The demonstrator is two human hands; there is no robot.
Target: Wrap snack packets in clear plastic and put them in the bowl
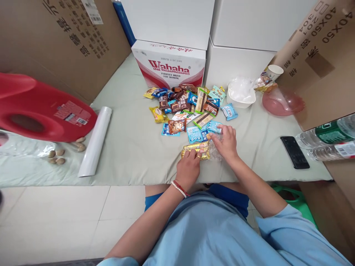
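My left hand, with a bead bracelet on the wrist, has its fingers curled down on gold-wrapped snacks near the table's front edge. Those snacks lie inside a clear plastic bag. My right hand pinches the bag's upper edge, its fingers closed on the plastic. Just beyond both hands lies a pile of wrapped snacks in blue, brown, yellow and green packets, spread over the pale green tablecloth.
A white roll and several nuts lie at the left under a red jug. A Wahaha box stands behind the pile. A white bowl, paper cup, pink bowl, black phone and bottles sit right.
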